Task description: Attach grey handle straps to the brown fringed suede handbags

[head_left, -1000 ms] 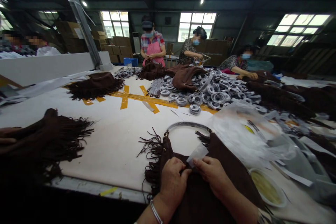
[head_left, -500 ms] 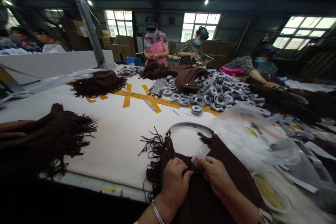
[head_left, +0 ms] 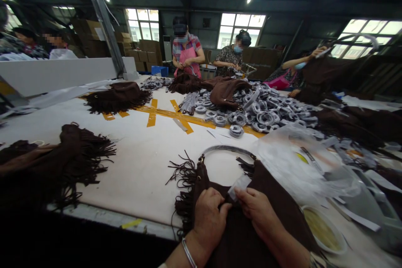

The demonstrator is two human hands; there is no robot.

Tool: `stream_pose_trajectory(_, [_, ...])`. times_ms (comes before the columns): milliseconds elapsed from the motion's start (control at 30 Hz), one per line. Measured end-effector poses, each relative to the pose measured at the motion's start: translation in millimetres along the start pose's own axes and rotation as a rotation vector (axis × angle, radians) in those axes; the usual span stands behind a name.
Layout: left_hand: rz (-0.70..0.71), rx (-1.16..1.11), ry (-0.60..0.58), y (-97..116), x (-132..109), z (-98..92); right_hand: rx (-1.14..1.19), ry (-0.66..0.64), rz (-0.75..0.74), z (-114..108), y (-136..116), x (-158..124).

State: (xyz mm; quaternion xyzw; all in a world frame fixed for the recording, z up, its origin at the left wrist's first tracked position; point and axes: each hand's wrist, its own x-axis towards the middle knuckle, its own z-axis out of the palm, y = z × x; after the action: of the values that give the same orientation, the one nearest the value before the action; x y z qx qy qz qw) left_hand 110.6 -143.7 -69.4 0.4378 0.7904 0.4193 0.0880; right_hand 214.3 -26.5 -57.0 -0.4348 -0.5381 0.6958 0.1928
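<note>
A dark brown fringed handbag [head_left: 276, 201] lies in front of me, its plastic-wrapped handle [head_left: 226, 148] arching away across the white table. My left hand [head_left: 210, 211] is closed on the bag's upper edge, thumb against bent fingers. Close beside it, my right hand [head_left: 256, 205] pinches a small translucent white piece of wrapping [head_left: 240, 185] at the bag's opening. What lies right under the fingertips is hidden. Fringe [head_left: 185, 205] hangs along the bag's left side.
More brown fringed bags lie left [head_left: 63, 163] and farther back [head_left: 119, 94]. Wrapped coiled straps [head_left: 264, 111] form a heap beyond, near a clear plastic bag [head_left: 292, 155]. A bowl of yellowish stuff [head_left: 323, 228] stands at right. Several co-workers work around the table.
My hands have barely moved and keep the same hold. At the far right, a co-worker has straightened up and raised a brown bag by its handle end.
</note>
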Motion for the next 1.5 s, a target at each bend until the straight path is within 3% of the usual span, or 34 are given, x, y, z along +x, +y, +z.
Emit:
stream_pose_trajectory(933, [-0.031, -0.018, -0.017, 3, -1, -1.3, -0.064, -0.034, -0.099, -4, 7, -5])
stream_pose_trajectory(1200, [-0.006, 0.003, -0.015, 2, -3, -2.6, -0.311, 0.003, -0.197, -1, -1, -6])
stream_pose_trajectory(1433, [0.012, 0.014, -0.02, 3, -3, -2.9, -0.537, -0.05, -0.374, -2, -7, -6])
stream_pose_trajectory(1500, [0.02, 0.008, -0.017, 2, -3, -1.4, -0.53, -0.129, -0.387, -1, -9, -7])
